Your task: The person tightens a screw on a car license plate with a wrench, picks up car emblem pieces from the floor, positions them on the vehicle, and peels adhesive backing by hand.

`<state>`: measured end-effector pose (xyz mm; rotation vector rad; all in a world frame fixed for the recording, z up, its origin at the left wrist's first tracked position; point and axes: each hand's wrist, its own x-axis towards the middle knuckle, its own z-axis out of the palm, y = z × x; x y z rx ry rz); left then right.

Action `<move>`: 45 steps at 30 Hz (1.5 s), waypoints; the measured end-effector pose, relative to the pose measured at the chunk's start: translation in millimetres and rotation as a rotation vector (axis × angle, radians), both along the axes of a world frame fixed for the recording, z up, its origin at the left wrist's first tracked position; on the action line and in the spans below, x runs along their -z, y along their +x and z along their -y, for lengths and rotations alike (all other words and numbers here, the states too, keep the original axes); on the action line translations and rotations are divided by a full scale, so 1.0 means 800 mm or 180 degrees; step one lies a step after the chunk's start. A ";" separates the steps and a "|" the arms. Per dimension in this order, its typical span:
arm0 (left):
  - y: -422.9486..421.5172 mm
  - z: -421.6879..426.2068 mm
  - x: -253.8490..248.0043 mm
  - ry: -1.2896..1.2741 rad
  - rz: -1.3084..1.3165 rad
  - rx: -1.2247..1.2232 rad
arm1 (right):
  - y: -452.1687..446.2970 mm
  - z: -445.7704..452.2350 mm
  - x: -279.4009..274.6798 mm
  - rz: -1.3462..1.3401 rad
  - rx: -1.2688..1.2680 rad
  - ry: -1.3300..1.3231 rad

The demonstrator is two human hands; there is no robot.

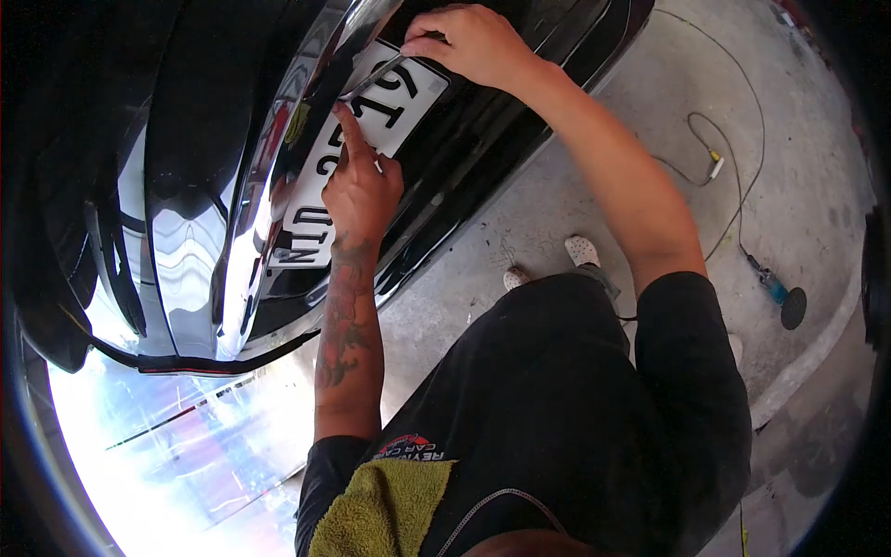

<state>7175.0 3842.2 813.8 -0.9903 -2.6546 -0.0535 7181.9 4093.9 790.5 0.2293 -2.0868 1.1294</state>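
A white license plate [422,100] with raised black characters is fixed to the glossy black car [501,139]. My left hand [362,193] lies over the plate's middle, its index finger stretched to the plate's upper edge and the other fingers curled, with nothing visible in them. Above the plate's far end, my right hand [478,45] pinches a slim rod-like tool [371,76]. The tool slants along the plate's edge, and its tip is close to my left index fingertip. I cannot make out its exact kind. Bright chrome trim [269,158] runs beside the plate.
A blue power tool with a round black pad [775,290] lies on the concrete floor [557,204] at right, with a cord [763,121] trailing from it. A white connector [716,168] lies nearby. A yellow-green towel [394,501] hangs over the front of my black shirt [548,408].
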 end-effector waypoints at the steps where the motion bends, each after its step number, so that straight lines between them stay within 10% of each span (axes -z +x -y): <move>1: 0.001 0.000 -0.001 -0.0013 -0.0002 -0.0006 | -0.001 0.002 0.001 0.0029 0.0030 -0.0067; 23: -0.001 0.012 -0.007 -0.0101 -0.0159 -0.0018 | 0.006 0.084 0.096 0.0082 0.0141 -0.1341; 45: 0.002 0.001 0.005 0.0346 0.0134 0.0036 | -0.009 0.000 0.017 -0.0195 0.0089 0.0100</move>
